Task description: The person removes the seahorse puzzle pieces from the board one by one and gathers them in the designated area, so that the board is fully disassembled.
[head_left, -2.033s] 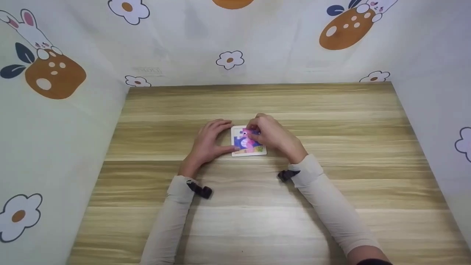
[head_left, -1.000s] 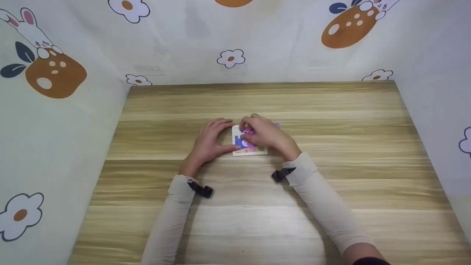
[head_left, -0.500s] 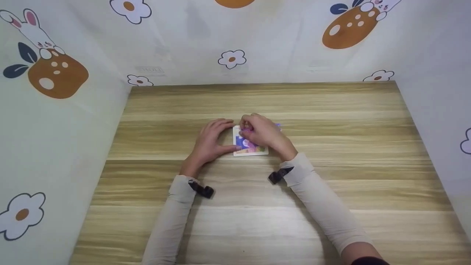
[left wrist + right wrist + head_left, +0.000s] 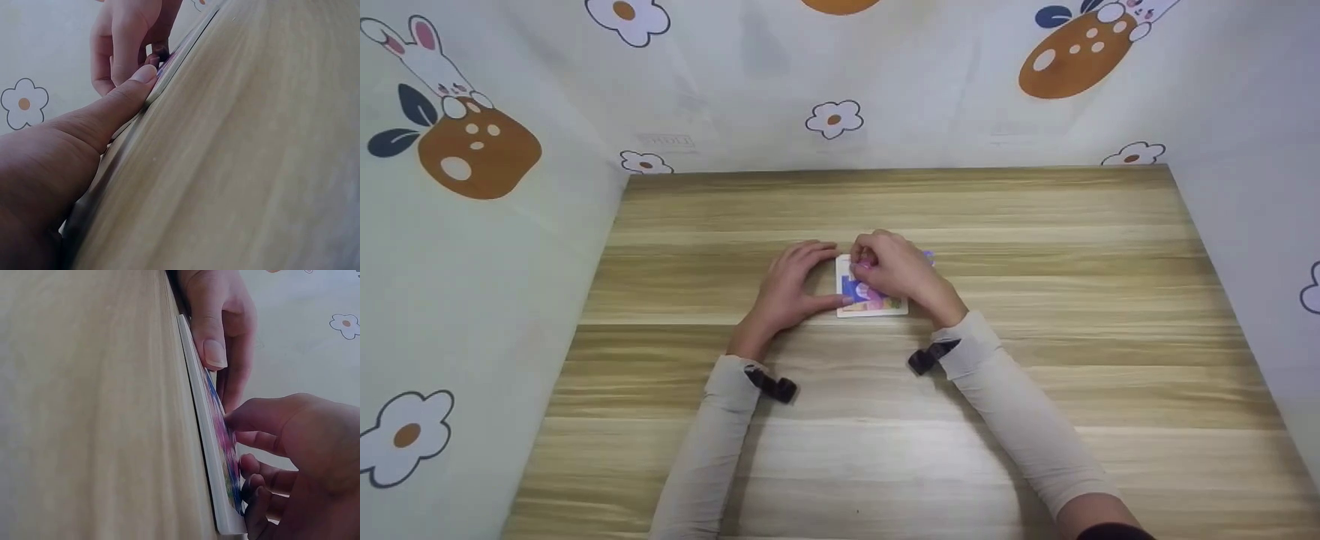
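A small jigsaw puzzle [image 4: 874, 310] in a white frame lies on the wooden table, with a pink bird on blue in its picture. My left hand [image 4: 785, 289] spans its left side, thumb resting on the lower left corner and fingers stretched toward the upper left corner. Over the upper part, my right hand [image 4: 896, 262] pinches a pink puzzle piece [image 4: 865, 264] between thumb and forefinger, mostly covered by the fingers. In the right wrist view, the right thumb tip meets the picture, and the other fingers curl beside the frame [image 4: 197, 394].
A blue bit, apparently another puzzle piece [image 4: 928, 257], shows past the right hand, beyond the frame's upper right corner. The wooden table [image 4: 840, 450] extends all around. Printed cloth walls [image 4: 735, 90] stand behind and on both sides.
The right hand has shifted left across the puzzle, then nearly stopped at its upper left part. The blue bit has come into view behind that hand. The left hand stays in place.
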Demonstrator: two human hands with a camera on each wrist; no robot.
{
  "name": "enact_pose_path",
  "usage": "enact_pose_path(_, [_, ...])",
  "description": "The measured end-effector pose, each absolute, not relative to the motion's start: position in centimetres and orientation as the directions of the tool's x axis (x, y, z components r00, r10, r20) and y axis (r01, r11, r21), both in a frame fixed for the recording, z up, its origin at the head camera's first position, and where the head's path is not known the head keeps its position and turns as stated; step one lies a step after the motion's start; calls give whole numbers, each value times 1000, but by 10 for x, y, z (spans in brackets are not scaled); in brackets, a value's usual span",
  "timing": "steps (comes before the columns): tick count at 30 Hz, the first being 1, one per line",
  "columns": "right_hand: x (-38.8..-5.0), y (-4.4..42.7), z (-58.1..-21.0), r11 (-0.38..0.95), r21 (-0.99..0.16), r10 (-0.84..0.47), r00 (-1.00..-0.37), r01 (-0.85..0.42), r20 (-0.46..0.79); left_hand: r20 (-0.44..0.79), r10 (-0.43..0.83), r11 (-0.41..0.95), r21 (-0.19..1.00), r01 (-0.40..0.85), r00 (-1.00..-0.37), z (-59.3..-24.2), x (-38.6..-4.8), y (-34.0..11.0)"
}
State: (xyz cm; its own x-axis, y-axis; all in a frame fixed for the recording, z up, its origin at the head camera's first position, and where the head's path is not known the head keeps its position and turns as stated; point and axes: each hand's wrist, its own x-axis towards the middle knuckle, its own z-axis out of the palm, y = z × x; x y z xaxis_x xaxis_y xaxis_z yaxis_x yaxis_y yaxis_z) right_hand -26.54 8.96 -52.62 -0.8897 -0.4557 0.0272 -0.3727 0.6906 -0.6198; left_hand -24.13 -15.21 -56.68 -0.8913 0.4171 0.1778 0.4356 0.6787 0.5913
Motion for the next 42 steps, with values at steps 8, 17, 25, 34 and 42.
enact_pose_path(8, [-266,100,-523,637,-657,-534,-846,-404,2,170,416,687,584,432,-893,-566,-243,-152])
enact_pose_path(17, [-267,112,-521,597,-705,-580,-813,-384,-48,152,401,682,609,405,-903,-565,-240,-151])
enact_pose_path(25, [-268,113,-521,579,-716,-575,-818,-390,-19,142,401,691,602,400,-905,-565,-240,-150])
enact_pose_path(34, [-269,117,-518,571,-743,-552,-833,-349,-33,138,395,695,602,393,-908,-565,-240,-150])
enact_pose_path(42, [-266,118,-518,581,-740,-547,-836,-340,-46,130,396,691,609,388,-909,-565,-240,-151])
